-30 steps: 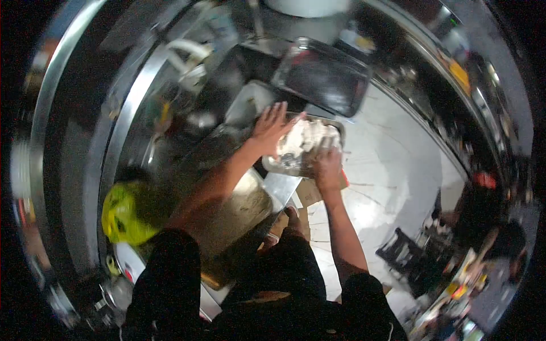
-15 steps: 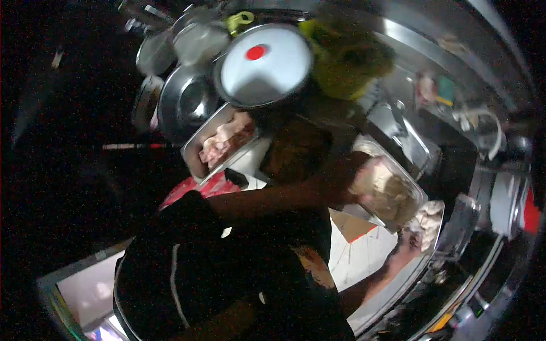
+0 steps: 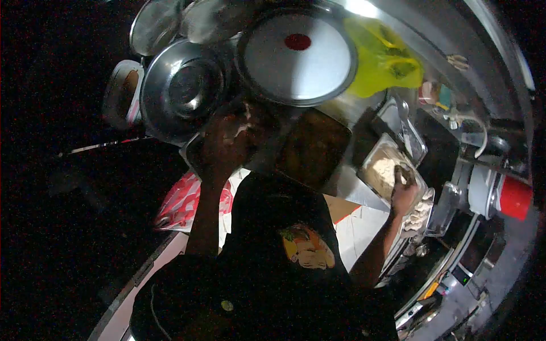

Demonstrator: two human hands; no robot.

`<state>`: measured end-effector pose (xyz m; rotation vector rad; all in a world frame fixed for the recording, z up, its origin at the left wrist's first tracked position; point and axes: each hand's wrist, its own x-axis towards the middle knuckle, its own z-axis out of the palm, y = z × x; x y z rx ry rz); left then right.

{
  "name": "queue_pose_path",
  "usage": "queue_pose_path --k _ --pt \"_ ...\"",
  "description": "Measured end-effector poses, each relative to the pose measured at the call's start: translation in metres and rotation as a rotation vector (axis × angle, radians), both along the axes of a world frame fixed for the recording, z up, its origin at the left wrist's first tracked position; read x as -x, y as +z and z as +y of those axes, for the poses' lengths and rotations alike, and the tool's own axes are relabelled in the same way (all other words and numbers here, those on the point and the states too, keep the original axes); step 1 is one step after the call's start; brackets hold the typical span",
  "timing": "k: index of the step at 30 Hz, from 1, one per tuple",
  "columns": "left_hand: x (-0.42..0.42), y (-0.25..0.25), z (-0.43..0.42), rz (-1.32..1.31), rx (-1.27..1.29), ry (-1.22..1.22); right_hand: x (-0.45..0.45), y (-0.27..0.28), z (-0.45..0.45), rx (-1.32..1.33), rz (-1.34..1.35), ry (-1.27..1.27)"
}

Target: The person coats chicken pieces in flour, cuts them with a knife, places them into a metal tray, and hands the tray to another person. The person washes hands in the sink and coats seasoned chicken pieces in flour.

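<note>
Nearest my lens is the dark shirt front (image 3: 267, 227) with its printed figure, and just past it a red-and-white bag (image 3: 181, 199), partly covered by the left forearm. I have the left hand (image 3: 230, 139) over a metal tray (image 3: 190, 154) whose contents are lost in shadow; a pale strip shows at the fingers, but I cannot tell whether they grip it. Between the two hands sits a dark tray (image 3: 315, 149) (something brown in it, too dim for me to name). The right hand (image 3: 404, 186) reaches into the powder tray (image 3: 389, 148), fingers bent and fairly close together at the edge of a mound of pale powder (image 3: 383, 169); whether anything is pinched there, I cannot tell. Just beside that wrist, a narrow tray (image 3: 420, 216) holds pale, lumpy pieces, and next to it stands a clear container (image 3: 445, 213) whose inside I can't make out. Farther off, I see a wide steel bowl (image 3: 182, 88), then a large round white disc (image 3: 296, 62) with a red spot, with a yellow bag (image 3: 378, 62) touching or close to its edge. Two metal vessels, a mesh-like one (image 3: 156, 28) and its neighbour (image 3: 213, 23), are cut off at the top.
</note>
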<state>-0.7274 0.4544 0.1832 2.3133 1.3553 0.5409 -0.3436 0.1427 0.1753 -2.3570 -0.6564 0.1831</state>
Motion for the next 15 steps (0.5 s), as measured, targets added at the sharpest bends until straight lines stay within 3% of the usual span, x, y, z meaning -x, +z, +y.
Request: queue_pose_path --k 3,6,7,8,9,15 --pt "0.036 -0.009 0.018 0.288 0.104 -0.072 0.012 -0.022 0.01 0.016 -0.061 0.04" --pt "0.055 -0.023 0.03 0.379 0.273 -0.086 0.053 -0.01 0.047 -0.07 0.065 -0.028" --pt "0.057 -0.025 0.035 0.377 0.312 -0.069 0.079 0.003 0.072 -0.172 0.247 -0.008" --pt "0.059 -0.025 0.038 0.371 0.349 -0.054 0.092 0.004 0.092 0.086 0.021 0.188" --pt "0.059 -0.025 0.041 0.356 0.385 -0.034 0.096 -0.028 0.102 0.147 -0.053 0.437" --pt "0.066 0.005 0.039 0.153 0.586 0.209 0.196 -0.054 0.249 0.084 0.081 1.033"
